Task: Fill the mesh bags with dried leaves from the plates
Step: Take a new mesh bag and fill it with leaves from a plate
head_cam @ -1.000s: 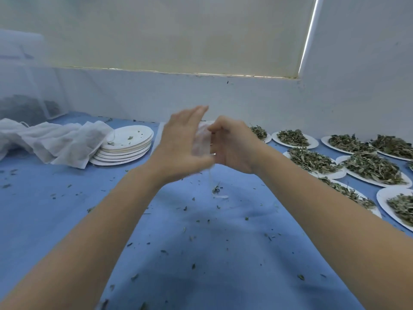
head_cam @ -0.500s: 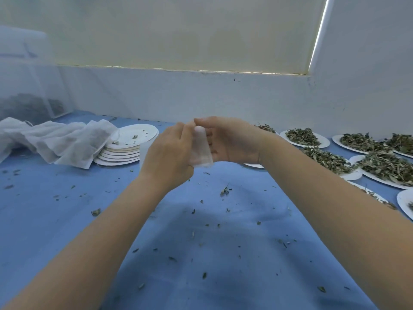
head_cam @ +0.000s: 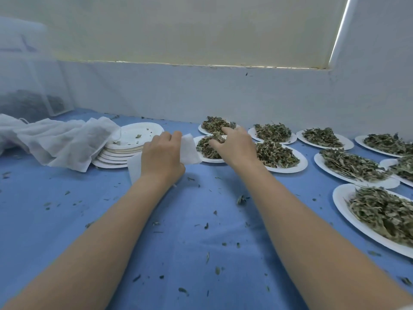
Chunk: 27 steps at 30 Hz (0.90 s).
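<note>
Blue cloth (head_cam: 183,220) over the tabletop, strewn with leaf crumbs. At the far-left corner: large translucent mesh enclosure (head_cam: 29,81), dark leaf mass inside; crumpled white mesh cloth (head_cam: 55,139) in front of it, draped onto the stack of empty plates (head_cam: 131,142).

Leaf-filled plates: nine counted, all white paper, spread from the far middle toward the right edge; the rightmost ones cut off by the frame. Leaves dry, curled, grey-green, heaped loosely. Nearest big plate (head_cam: 348,211) at the right edge. Empty stack: about seven rims countable, a few crumbs on top.

Mesh bag (head_cam: 190,151): one, small, white, thin, semi-opaque, flat-sided; held upright just left of the front-left leaf plate (head_cam: 210,158), slightly overlapping its rim. Second white flap visible below-left of the hand; cannot tell whether the same bag.

Left hand (head_cam: 162,157): fingers curled round the bag, gripping it. Right hand (head_cam: 234,146): fingers bent down into the dried leaves (head_cam: 206,147) on that plate, closing on a clump.

Versus 0.5 s ago: hands then together at the bag, raised above the cloth; now apart, both forward and lower, right hand off the bag and onto the plate. View shifted right, more plates in frame.
</note>
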Each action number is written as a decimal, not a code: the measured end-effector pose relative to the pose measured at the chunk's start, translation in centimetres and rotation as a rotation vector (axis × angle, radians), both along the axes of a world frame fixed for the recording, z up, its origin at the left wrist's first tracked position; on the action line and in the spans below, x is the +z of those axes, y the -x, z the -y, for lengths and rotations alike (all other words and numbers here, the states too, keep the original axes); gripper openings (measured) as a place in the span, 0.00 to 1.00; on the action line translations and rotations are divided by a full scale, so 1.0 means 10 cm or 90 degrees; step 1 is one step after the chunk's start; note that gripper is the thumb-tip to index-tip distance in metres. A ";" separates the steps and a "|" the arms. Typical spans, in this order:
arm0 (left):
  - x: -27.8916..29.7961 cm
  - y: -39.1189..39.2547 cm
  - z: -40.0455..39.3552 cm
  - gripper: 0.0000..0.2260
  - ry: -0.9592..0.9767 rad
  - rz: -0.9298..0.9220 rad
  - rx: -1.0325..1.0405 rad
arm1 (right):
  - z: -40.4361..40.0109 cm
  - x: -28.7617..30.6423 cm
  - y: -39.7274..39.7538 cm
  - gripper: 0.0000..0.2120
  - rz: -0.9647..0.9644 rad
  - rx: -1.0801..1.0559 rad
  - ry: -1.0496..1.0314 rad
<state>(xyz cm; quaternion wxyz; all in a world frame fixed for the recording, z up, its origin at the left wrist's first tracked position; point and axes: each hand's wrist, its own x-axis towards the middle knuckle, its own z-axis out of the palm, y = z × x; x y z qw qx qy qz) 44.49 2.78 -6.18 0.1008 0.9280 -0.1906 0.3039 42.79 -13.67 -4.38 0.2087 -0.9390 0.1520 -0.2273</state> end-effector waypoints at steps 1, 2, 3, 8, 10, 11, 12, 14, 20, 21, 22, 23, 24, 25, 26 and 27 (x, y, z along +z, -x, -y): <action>-0.01 -0.04 0.01 0.21 0.004 -0.008 -0.002 | 0.01 -0.02 -0.04 0.27 -0.034 -0.003 0.016; -0.02 -0.08 0.02 0.21 0.012 -0.015 -0.003 | 0.01 -0.04 -0.08 0.31 -0.062 -0.005 0.027; -0.03 -0.12 0.04 0.21 0.020 -0.021 -0.004 | 0.02 -0.06 -0.12 0.33 -0.085 -0.004 0.033; -0.07 -0.27 0.12 0.20 0.044 -0.028 -0.024 | 0.05 -0.14 -0.21 0.23 -0.085 0.019 0.037; -0.09 -0.31 0.14 0.21 0.061 -0.029 -0.031 | 0.08 -0.17 -0.21 0.19 -0.034 0.030 0.003; -0.10 -0.31 0.14 0.21 0.068 -0.033 -0.032 | 0.10 -0.17 -0.21 0.18 -0.010 0.037 -0.021; -0.11 -0.31 0.13 0.21 0.075 -0.037 -0.035 | 0.12 -0.17 -0.20 0.17 0.013 0.042 -0.046; -0.12 -0.31 0.11 0.21 0.084 -0.038 -0.038 | 0.16 -0.18 -0.18 0.16 0.060 0.043 -0.086; -0.11 -0.36 0.05 0.20 0.143 -0.058 -0.034 | 0.19 -0.13 -0.12 0.08 0.205 0.066 -0.165; -0.11 -0.37 0.05 0.20 0.148 -0.056 -0.036 | 0.19 -0.11 -0.12 0.08 0.222 0.067 -0.175; -0.11 -0.38 0.06 0.20 0.149 -0.053 -0.036 | 0.18 -0.08 -0.13 0.08 0.235 0.067 -0.189; -0.11 -0.38 0.06 0.20 0.145 -0.051 -0.037 | 0.17 -0.05 -0.14 0.08 0.243 0.068 -0.205; -0.11 -0.38 0.07 0.20 0.138 -0.050 -0.038 | 0.16 -0.02 -0.15 0.09 0.248 0.070 -0.220; -0.11 -0.38 0.07 0.21 0.130 -0.051 -0.039 | 0.15 0.00 -0.16 0.09 0.253 0.071 -0.231; -0.12 -0.38 0.08 0.21 0.125 -0.051 -0.041 | 0.14 0.02 -0.16 0.10 0.259 0.072 -0.240; -0.13 -0.37 0.09 0.21 0.121 -0.049 -0.044 | 0.14 0.04 -0.16 0.10 0.268 0.072 -0.248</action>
